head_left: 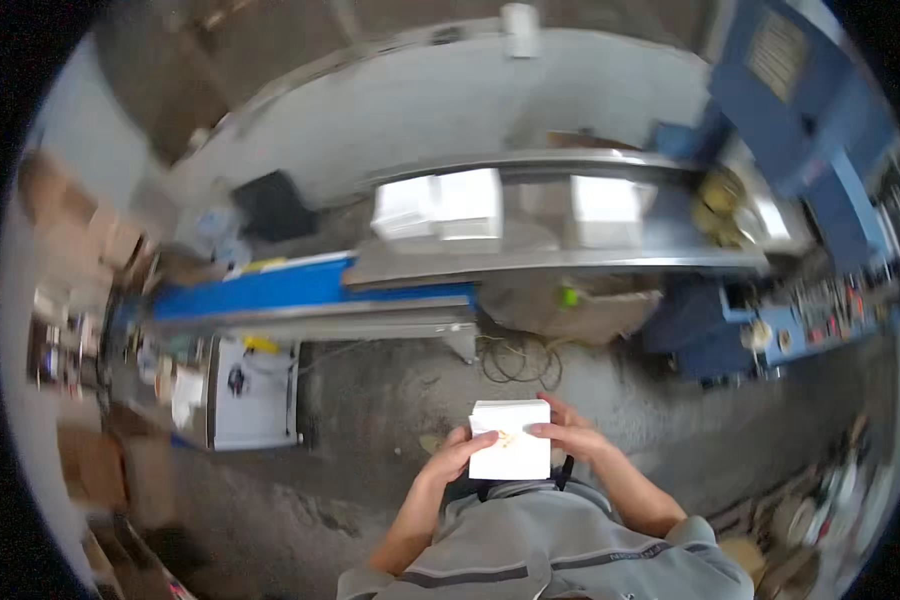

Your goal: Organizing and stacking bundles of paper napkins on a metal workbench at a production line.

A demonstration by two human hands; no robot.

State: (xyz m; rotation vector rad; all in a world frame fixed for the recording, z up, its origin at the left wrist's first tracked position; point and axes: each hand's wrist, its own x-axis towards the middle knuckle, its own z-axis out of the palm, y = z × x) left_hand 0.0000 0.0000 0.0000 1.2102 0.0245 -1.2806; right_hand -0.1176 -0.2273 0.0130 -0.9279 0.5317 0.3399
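In front of my body I hold a stack of white paper sheets or cards (pixel 510 463), with a small orange-yellow print near the middle of its top face. My left hand (pixel 454 452) grips the stack's left side, thumb lying on top. On the right side my right hand (pixel 573 432) does the same, its thumb reaching over the top face. Several layers show at the far edge of the stack. Most fingers of both hands are hidden beneath or behind it.
Ahead runs a metal conveyor table (pixel 530 262) carrying white stacks (pixel 467 205) and another white stack (pixel 607 208). A blue belt (pixel 260 293) joins it at left. Blue machinery (pixel 790 110) stands right. A coiled cable (pixel 520 365) lies on the floor. A white-topped cart (pixel 256 400) stands left.
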